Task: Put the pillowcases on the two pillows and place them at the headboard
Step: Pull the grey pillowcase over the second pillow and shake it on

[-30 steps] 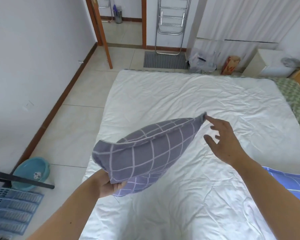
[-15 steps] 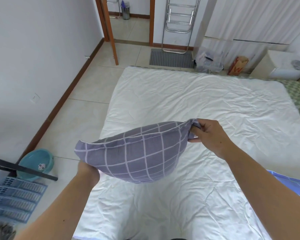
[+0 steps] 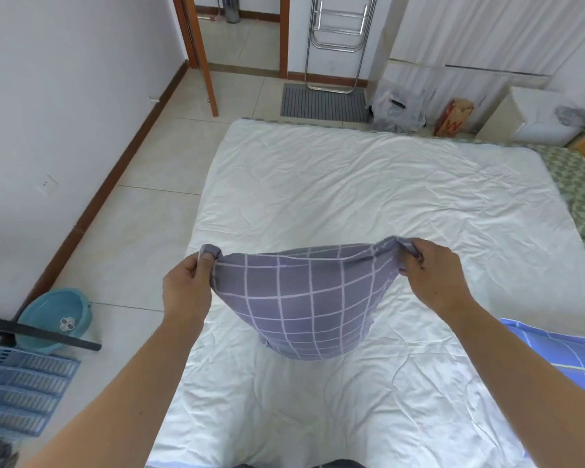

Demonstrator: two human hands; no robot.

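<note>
Nearest the camera, the person's two forearms reach out over the bed (image 3: 368, 184), whose white sheet is soft and finely creased. The left hand (image 3: 187, 288) pinches one top corner of the grey checked pillow (image 3: 301, 298), thumb and fingers clenched on a bunched fold of cloth; the right hand (image 3: 431, 275) grasps the opposite corner the same way. The pillow hangs between them just above the mattress, plump at the bottom and slack along its top edge, its woven grey cover crossed by thin pale lines.

The step in hand looks like settling the pillow down into its case by holding the corners. The next move would call for a shake or a tug to seat the filling, then carrying it to the headboard, which cannot be picked out for certain here.

At the right edge lies a blue checked pillow (image 3: 561, 352), smooth and flat. Beyond the bed are pale floor tiles, a ribbed grey mat (image 3: 323, 103) and a folded metal rack (image 3: 338, 42).
</note>
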